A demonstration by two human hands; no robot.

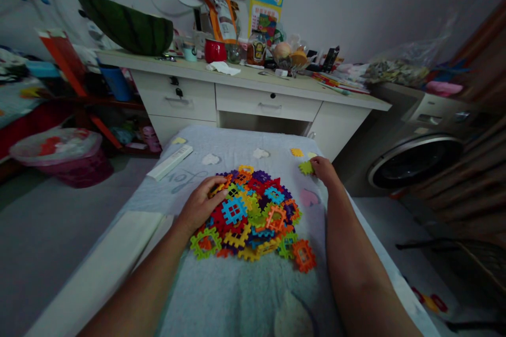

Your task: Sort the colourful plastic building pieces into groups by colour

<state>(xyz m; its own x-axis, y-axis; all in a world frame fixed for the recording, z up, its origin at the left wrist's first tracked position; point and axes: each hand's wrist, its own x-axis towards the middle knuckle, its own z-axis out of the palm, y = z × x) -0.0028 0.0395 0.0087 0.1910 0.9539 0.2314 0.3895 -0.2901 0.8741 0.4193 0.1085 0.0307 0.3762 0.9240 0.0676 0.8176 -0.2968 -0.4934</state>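
A heap of colourful plastic interlocking blocks (253,216) lies on the cloth-covered table, many with window-like cutouts. My left hand (203,200) rests on the heap's left edge, its thumb and fingers apart over orange and yellow pieces. At the far right of the table, my right hand (323,169) pinches a green block (305,168) at or just above the cloth. A yellow block (296,152) lies just beyond it. On the near right edge of the heap sits an orange square block (304,256), and a green frame block (205,243) is at the near left.
A white box-like bar (169,163) lies at the table's far left. Behind stands a white desk (269,104) with jars, a red cup (215,51) and a watermelon-shaped object (128,25). A washing machine (411,137) stands right; a lined pink bin (67,160) stands left.
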